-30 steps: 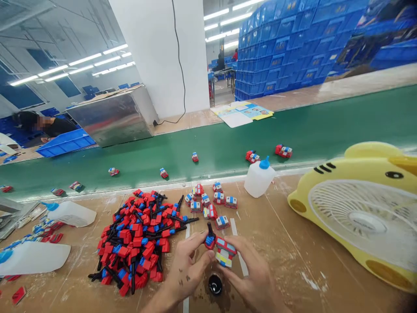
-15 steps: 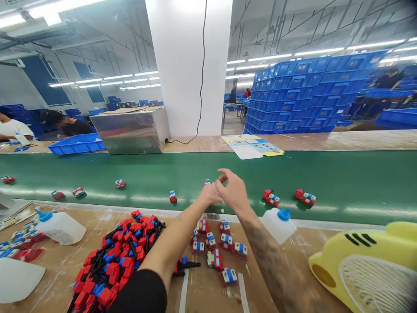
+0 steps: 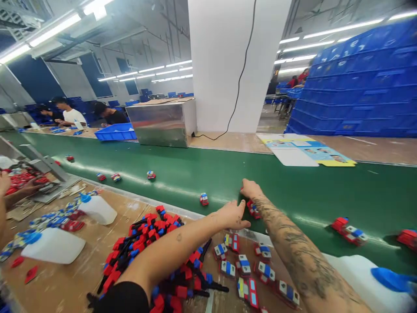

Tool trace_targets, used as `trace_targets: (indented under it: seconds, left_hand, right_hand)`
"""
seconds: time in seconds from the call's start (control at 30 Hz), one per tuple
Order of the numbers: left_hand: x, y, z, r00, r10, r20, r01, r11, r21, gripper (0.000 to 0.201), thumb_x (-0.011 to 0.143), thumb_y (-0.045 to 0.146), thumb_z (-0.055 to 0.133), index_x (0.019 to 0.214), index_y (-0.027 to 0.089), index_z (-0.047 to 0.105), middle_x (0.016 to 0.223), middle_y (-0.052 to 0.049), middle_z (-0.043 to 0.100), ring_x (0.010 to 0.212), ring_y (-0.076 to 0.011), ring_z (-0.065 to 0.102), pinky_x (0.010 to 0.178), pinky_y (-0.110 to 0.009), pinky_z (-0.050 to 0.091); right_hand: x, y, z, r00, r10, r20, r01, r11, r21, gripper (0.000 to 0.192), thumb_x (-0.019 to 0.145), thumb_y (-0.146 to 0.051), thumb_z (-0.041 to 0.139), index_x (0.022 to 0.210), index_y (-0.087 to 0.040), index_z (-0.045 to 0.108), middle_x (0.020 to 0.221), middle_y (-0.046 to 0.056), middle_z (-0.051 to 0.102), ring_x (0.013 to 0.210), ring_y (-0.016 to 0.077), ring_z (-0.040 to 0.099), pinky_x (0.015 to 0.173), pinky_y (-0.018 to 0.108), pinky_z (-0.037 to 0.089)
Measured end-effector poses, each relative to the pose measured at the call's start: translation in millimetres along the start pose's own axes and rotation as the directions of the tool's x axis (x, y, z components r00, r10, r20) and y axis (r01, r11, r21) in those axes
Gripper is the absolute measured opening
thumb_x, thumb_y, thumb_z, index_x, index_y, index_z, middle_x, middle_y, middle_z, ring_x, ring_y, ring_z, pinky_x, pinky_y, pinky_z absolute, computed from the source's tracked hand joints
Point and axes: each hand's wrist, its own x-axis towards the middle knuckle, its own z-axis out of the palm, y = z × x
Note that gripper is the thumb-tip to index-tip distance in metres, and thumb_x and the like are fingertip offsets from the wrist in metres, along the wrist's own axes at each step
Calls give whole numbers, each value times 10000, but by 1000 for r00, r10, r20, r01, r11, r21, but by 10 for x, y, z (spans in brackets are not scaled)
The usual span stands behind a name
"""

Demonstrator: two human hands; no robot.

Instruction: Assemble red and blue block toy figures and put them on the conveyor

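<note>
My right hand [image 3: 251, 189] reaches over the green conveyor belt [image 3: 182, 163], its fingers curled downward. A small red bit shows at its fingertips, mostly hidden. Under the right wrist a red toy car [image 3: 253, 209] rests on the belt, partly covered. My left hand [image 3: 233, 215] hovers at the belt's near edge, thumb and fingers apart, with nothing in it. Below it on the table stand several red toy cars [image 3: 243, 264] with white and blue tops. Left of these, partly behind my left forearm, lies a heap of red and blue parts with black rods [image 3: 143, 234].
White bottles with blue caps [image 3: 54, 245] stand at left and one at lower right [image 3: 361, 278]. More toy cars [image 3: 203, 199] sit along the belt. Beyond it are a metal box [image 3: 159, 124], printed cardboard [image 3: 302, 150] and stacked blue crates [image 3: 355, 91]. Co-workers sit far left; another person's hand shows at the left edge.
The view has turned left. My hands, close together before, have separated: the right reaches farther over the belt, while the left has drawn back toward the near edge with fingers spread.
</note>
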Motion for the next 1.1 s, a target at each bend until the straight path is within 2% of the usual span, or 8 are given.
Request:
trace_targets:
  seconds: [0.13,0.27,0.57,0.8,0.9,1.0,1.07,1.1]
  left_hand:
    - [-968,-273,-209,996,-23,82,14,995,102,312,895,299,570,1121,94,636,1067,-186,662,1067,-335,625,939,-425,483]
    - [-1764,-308,-161,979,4,205,-38,986,162,260,773,227,666,1021,154,690,947,-139,681,909,-319,659,788,-381,524]
    - [-1970,-276,149,996,83,46,-86,994,69,271,635,29,627,855,185,656,865,-64,638,852,-253,612,770,-318,470]
    - [-2364,88,264,974,-106,-201,43,955,-294,237,914,297,435,1019,159,596,794,-16,557,670,-158,514,609,-251,428]
    - [-2641,476,590,968,-246,-37,134,640,-756,398,957,471,448,1173,165,582,845,-19,555,558,-96,445,491,-192,357]
    - [-2882,817,851,948,-225,227,212,-91,-973,486,902,562,565,1210,188,612,957,-53,569,581,-84,485,476,-178,345]
    - [-2996,937,902,960,-147,238,196,-251,-948,477,895,543,600,1224,201,633,1013,-77,579,703,-137,589,565,-218,447]
    - [-3035,964,887,972,-120,202,174,-206,-963,453,884,513,635,1217,206,647,1046,-87,582,800,-176,626,652,-257,498]
  right_hand:
    - [-302,-64,-62,994,-24,-107,52,963,265,289,826,-245,730,1081,-134,652,1074,109,675,1034,273,625,935,440,491]
    - [-1280,-203,-2,981,-141,-132,192,793,578,421,758,-359,693,1126,-166,623,974,73,710,887,243,669,814,361,531]
    - [-3574,262,209,952,-303,37,-31,24,999,607,579,-380,940,1111,-239,684,1021,69,722,905,240,658,728,311,484]
    - [-4076,672,130,964,-266,30,-5,94,996,560,612,-329,945,1089,-238,667,949,30,694,836,176,624,722,265,465]
    - [-4256,880,186,971,-227,68,-31,163,986,478,701,-324,897,1102,-256,646,914,13,661,737,150,605,599,233,461]
    - [-4467,1075,283,977,-124,174,-166,78,983,447,779,-328,843,1169,-301,626,889,6,653,640,121,576,467,186,379]
    - [-4600,1181,345,975,-54,216,-219,-42,975,386,826,-383,796,1174,-301,649,919,30,677,679,137,604,506,205,410]
    - [-4656,1226,373,974,-34,223,-225,-92,970,361,847,-420,767,1169,-293,666,952,52,692,733,161,628,556,232,445]
